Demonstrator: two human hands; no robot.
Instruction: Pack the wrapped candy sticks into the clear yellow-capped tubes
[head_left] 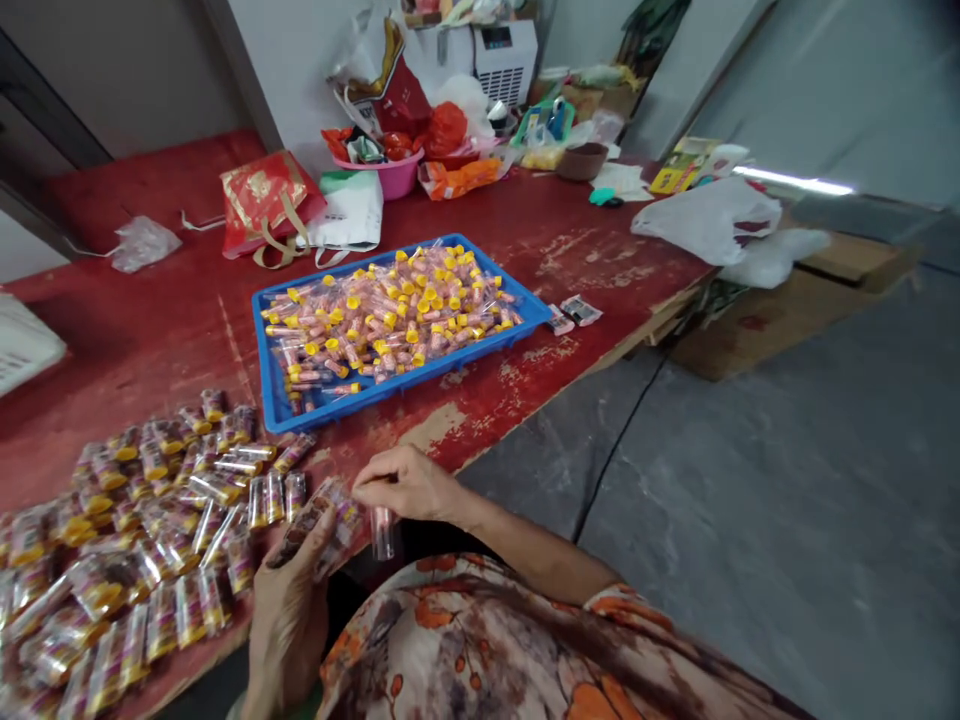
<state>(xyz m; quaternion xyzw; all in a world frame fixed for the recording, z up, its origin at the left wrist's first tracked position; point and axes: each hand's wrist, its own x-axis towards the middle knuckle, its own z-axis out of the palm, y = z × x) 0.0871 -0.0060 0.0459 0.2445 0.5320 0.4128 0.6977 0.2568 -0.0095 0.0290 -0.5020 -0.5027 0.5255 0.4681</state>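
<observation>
My left hand point(296, 580) is closed round a bunch of clear printed plastic packets point(330, 515) near the table's front edge. Just to the right, my right hand point(409, 485) pinches the top of a clear plastic tube point(382, 533), which hangs below the fingers; its contents are hard to make out. Behind both hands lies a blue tray point(405, 385) heaped with small clear tubes point(390, 315) that have yellow caps and pinkish contents. On the left spreads a pile of clear packets with yellow ends point(165, 520).
The worn red table point(517, 400) has a front edge running toward the back right. Two small packets point(581, 310) lie beside the tray. Bags point(270, 200) and a pink basin point(394, 178) stand behind it. Cardboard point(735, 330) lies on the grey floor at right.
</observation>
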